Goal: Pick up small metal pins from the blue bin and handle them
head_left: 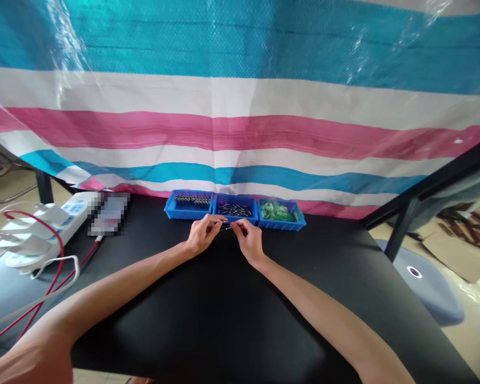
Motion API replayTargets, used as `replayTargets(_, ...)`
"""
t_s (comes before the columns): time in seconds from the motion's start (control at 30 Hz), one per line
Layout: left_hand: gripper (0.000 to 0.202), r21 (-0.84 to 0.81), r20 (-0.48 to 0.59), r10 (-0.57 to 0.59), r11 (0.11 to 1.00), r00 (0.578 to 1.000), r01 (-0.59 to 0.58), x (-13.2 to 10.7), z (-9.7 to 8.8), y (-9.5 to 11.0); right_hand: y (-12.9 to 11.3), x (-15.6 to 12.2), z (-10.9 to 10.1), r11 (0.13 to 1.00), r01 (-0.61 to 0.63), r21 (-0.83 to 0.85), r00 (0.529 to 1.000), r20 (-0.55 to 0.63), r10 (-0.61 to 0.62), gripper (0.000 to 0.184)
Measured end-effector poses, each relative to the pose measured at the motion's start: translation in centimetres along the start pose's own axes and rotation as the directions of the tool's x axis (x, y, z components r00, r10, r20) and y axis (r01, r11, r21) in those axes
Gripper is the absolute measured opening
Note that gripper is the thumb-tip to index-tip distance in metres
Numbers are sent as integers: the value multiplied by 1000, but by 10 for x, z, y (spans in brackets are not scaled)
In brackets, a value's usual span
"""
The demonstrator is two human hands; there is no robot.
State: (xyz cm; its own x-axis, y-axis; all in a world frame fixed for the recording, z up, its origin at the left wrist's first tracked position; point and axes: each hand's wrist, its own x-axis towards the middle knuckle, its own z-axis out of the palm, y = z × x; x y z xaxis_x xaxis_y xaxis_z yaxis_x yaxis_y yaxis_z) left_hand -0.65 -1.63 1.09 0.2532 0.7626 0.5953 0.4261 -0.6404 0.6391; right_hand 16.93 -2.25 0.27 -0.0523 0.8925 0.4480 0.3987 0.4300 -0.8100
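Note:
My left hand (202, 234) and my right hand (249, 239) meet just in front of the middle blue bin (248, 220), fingertips pinched close together. Between them shows a thin, shiny metal piece (226, 229), too small to make out whether it is a screw or a pin. The right fingertips close on its end; what the left fingertips pinch is mostly hidden. Loose dark screw-like pieces (235, 209) lie in the middle bin. The left blue bin (184, 214) holds rows of small metal cylinders (192, 200). In the right blue bin (282, 224) are green plastic-looking packets (278, 212).
A white power strip (74, 213) with plugged-in chargers and red and white cables (60, 256) occupies the black table's (208, 320) left side, beside a blurred-out phone (110, 213). Behind the bins hangs a striped plastic sheet (212, 128). A grey stool (428, 282) stands beyond the right edge.

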Motion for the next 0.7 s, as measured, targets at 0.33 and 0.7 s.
replayTargets(0.33, 15, -73, -17, -108, 992, 994, 106, 1, 0, 0, -1, 0, 0, 1000, 12, 12, 1000, 7, -12, 27)
replayTargets(0.7, 21, 127, 1, 102, 987, 995, -101, 0, 3, -10, -1, 0, -1, 1000, 26, 5, 999, 20, -27, 27)
